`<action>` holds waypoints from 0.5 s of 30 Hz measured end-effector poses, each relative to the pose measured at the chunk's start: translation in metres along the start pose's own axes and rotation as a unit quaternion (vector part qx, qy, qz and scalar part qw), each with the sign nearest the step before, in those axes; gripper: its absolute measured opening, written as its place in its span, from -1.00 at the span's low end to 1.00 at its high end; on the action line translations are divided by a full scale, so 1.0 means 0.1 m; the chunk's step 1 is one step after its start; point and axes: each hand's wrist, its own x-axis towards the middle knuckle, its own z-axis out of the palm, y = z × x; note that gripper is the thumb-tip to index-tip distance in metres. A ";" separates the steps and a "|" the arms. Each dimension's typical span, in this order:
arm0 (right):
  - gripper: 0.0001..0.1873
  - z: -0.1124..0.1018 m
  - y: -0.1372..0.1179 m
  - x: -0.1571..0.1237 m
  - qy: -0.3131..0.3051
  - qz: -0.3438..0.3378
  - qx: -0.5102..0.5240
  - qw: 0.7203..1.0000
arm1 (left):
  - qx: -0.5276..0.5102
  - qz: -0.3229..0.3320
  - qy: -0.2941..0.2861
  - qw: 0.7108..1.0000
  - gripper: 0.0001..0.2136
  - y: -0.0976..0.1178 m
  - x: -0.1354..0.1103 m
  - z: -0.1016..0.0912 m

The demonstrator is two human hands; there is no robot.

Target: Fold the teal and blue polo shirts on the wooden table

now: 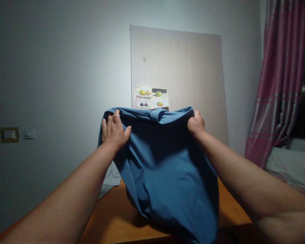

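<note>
L hand (114, 132) against blue cloth (167, 183), fingers spread, can't tell if gripping; R hand (196, 123) clenched on top edge. Cloth hangs nr orange table (106, 217).

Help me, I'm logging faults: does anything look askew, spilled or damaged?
No spill or damage stands out. Only the cloth looks uneven: its top edge sags and curls between the left hand and right hand, as held fabric may.

One head-worn cam, facing fwd over the tabletop (106, 217) (bottom ctr) toward the wall (66, 64) (upper L) & board (180, 64) (upper ctr), both farther off; L hand (113, 133) & R hand (196, 124) near, mid-frame, seen from wearer's side
</note>
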 end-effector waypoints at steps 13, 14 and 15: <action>-0.71 -0.55 -0.93 0.45 0.099 -0.067 0.041 0.992 | -0.003 -0.043 0.081 0.996 -0.17 0.20 0.45 -0.89; -0.73 -0.57 -0.98 0.46 0.089 -0.059 0.034 0.994 | 0.000 -0.048 0.071 0.996 -0.17 0.20 0.46 -0.92; -0.75 -0.57 -1.02 0.48 0.081 -0.048 0.029 0.995 | 0.004 -0.052 0.058 0.997 -0.17 0.20 0.46 -0.94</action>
